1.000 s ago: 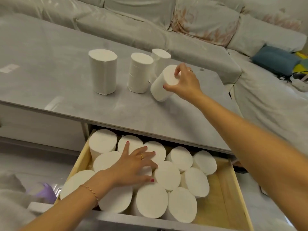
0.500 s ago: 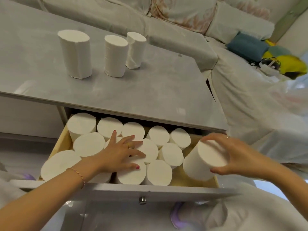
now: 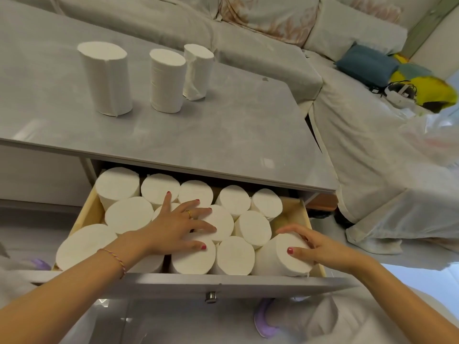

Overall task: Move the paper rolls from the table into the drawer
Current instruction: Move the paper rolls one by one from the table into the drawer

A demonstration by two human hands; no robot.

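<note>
Three white paper rolls stand upright on the grey table point(image 3: 223, 135): a wide one point(image 3: 105, 78) at the left, a second point(image 3: 167, 80) beside it, and a third point(image 3: 197, 72) just behind. Below the table's front edge the wooden drawer point(image 3: 306, 219) is pulled out and packed with several upright rolls. My left hand point(image 3: 177, 225) lies flat with spread fingers on the tops of the middle rolls. My right hand point(image 3: 315, 247) grips a roll point(image 3: 280, 256) standing in the drawer's front right corner, thumb on its top and fingers round its far side.
A covered sofa point(image 3: 260, 40) runs behind and to the right of the table, with a blue cushion point(image 3: 367, 64), a yellow item and a cabled device on it. The drawer's grey front panel point(image 3: 223, 285) has a small metal knob point(image 3: 211, 296). My knees are below.
My right hand carried the roll from the table down into the drawer's front right corner. My left hand stayed flat on the rolls in the drawer.
</note>
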